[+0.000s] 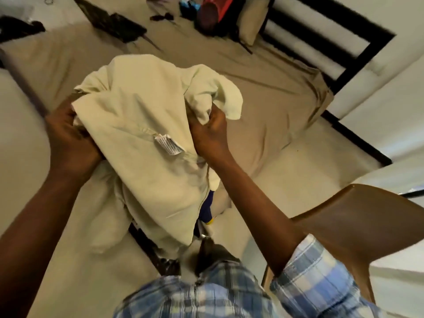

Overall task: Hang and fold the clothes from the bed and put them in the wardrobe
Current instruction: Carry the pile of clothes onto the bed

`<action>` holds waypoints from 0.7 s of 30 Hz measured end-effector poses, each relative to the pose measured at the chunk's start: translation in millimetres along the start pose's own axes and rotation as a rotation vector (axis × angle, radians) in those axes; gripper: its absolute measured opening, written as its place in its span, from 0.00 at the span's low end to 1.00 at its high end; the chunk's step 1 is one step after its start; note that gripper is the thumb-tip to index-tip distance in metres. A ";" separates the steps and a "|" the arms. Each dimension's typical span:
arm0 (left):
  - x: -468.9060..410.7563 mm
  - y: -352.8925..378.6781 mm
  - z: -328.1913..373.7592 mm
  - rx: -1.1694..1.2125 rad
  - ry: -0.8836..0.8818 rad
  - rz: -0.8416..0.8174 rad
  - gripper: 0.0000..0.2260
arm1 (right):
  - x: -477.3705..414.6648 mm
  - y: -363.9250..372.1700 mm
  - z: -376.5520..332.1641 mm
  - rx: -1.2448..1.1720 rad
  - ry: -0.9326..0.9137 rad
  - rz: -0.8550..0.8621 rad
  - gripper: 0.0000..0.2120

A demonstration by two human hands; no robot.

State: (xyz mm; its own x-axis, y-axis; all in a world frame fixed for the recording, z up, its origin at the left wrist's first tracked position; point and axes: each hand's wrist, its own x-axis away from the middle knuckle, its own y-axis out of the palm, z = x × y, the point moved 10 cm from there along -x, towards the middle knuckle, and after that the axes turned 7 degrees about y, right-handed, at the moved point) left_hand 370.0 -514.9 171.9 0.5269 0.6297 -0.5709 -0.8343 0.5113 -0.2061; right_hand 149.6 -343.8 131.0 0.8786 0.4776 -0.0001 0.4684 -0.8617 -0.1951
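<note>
A pale cream garment [146,125] with a white care label [169,144] hangs bunched between my hands above the bed's near edge. My left hand [68,138] grips its left side, the fingers hidden under the cloth. My right hand [210,131] clutches a fold on its right side. The lower part of the garment droops toward my body. The bed [263,92] carries a tan sheet. More clothes lie at its far end: a dark patterned piece [114,24] and a red and dark heap [211,14].
A brown chair [358,226] stands at my right, close to my right elbow. A dark bed frame [358,138] runs along the bed's right side. A pillow [254,19] leans at the head of the bed. Black cloth [20,28] lies at far left.
</note>
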 end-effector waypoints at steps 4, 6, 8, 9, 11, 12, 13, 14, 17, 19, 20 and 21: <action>-16.1 4.0 -47.8 -0.122 -0.051 0.059 0.16 | -58.9 33.5 28.2 0.067 -0.015 -0.080 0.21; -18.5 11.4 -80.2 -0.156 -0.089 0.064 0.17 | -90.5 50.5 52.0 0.118 -0.012 -0.124 0.21; -19.6 23.9 -116.2 -0.199 -0.111 0.042 0.19 | -122.0 66.0 81.7 0.151 0.003 -0.184 0.16; -18.3 30.2 -131.1 -0.237 -0.116 0.024 0.20 | -131.7 68.0 96.0 0.154 0.011 -0.202 0.12; -11.6 45.1 -172.5 -0.346 -0.160 -0.004 0.20 | -155.7 80.4 133.8 0.169 0.048 -0.245 0.08; -5.0 54.0 -195.1 -0.395 -0.213 -0.014 0.19 | -164.6 86.1 155.1 0.190 0.080 -0.261 0.08; 4.3 63.4 -218.1 -0.434 -0.266 -0.011 0.19 | -173.8 93.2 182.0 0.215 0.115 -0.270 0.09; 12.5 73.7 -238.0 -0.466 -0.312 -0.003 0.18 | -182.0 99.0 207.4 0.231 0.142 -0.274 0.10; 48.5 107.6 -300.4 -0.496 -0.458 -0.010 0.15 | -193.8 111.4 283.7 0.282 0.239 -0.299 0.13; 82.7 127.7 -341.6 -0.514 -0.608 -0.028 0.14 | -194.1 116.7 334.1 0.377 0.297 -0.378 0.13; 102.4 137.7 -358.8 -0.523 -0.694 -0.063 0.15 | -191.1 116.6 360.5 0.446 0.349 -0.445 0.14; 122.8 149.8 -373.2 -0.512 -0.788 -0.125 0.18 | -185.3 114.7 388.0 0.524 0.418 -0.524 0.16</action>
State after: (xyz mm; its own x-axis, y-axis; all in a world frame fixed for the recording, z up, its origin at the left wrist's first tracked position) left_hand 249.2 -579.3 -225.7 0.4189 0.8970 0.1408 -0.6361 0.4006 -0.6595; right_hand 4.3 -464.6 -271.9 0.5709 0.6014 0.5590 0.8110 -0.3068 -0.4982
